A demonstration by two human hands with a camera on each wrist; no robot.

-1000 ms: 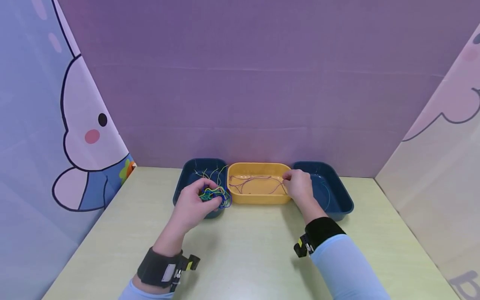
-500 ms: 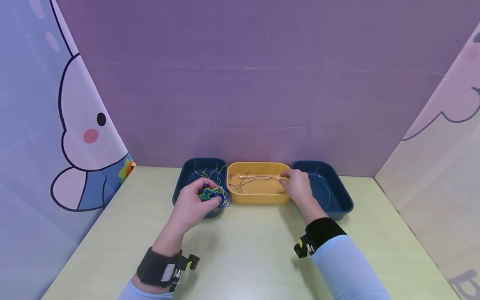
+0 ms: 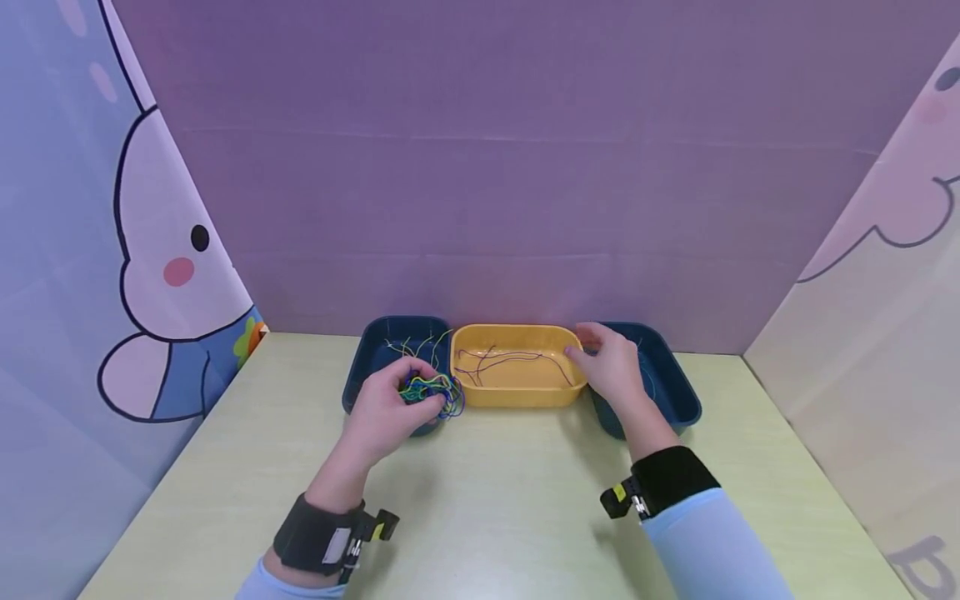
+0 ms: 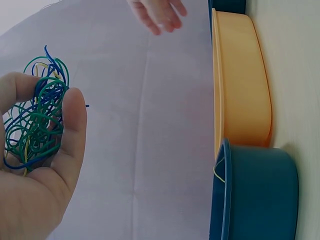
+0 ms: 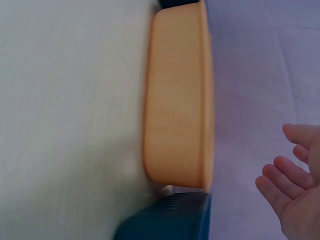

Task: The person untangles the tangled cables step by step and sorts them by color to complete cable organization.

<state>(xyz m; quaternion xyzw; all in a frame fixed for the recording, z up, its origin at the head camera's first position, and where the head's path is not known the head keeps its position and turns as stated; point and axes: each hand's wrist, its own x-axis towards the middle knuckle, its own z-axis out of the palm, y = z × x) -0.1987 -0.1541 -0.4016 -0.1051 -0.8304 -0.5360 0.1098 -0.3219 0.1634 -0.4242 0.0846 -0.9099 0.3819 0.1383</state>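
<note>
A tangle of thin green, blue and yellow wires (image 3: 435, 393) is gripped between the fingers and thumb of my left hand (image 3: 384, 414), over the front of the left dark blue tray (image 3: 363, 367). In the left wrist view the tangled bundle (image 4: 42, 117) fills the curl of the hand. My right hand (image 3: 617, 368) hovers at the right end of the yellow tray (image 3: 517, 399), overlapping the right blue tray (image 3: 686, 408) in the head view. Its fingers are loosely spread and hold nothing, as the right hand (image 5: 299, 192) shows in its own wrist view. Several purplish wires (image 3: 517, 357) lie in the yellow tray.
The three trays stand side by side near the purple backdrop (image 3: 465, 192) on a pale table (image 3: 495, 508). Yellow wires (image 3: 408, 347) lie in the left blue tray, with one crossing its rim. A bluish wire (image 3: 651, 379) lies in the right one.
My right hand has let go of a purplish wire, which now lies in the yellow tray, and has moved right with its fingers opened. The left hand stays put with its wire bundle.
</note>
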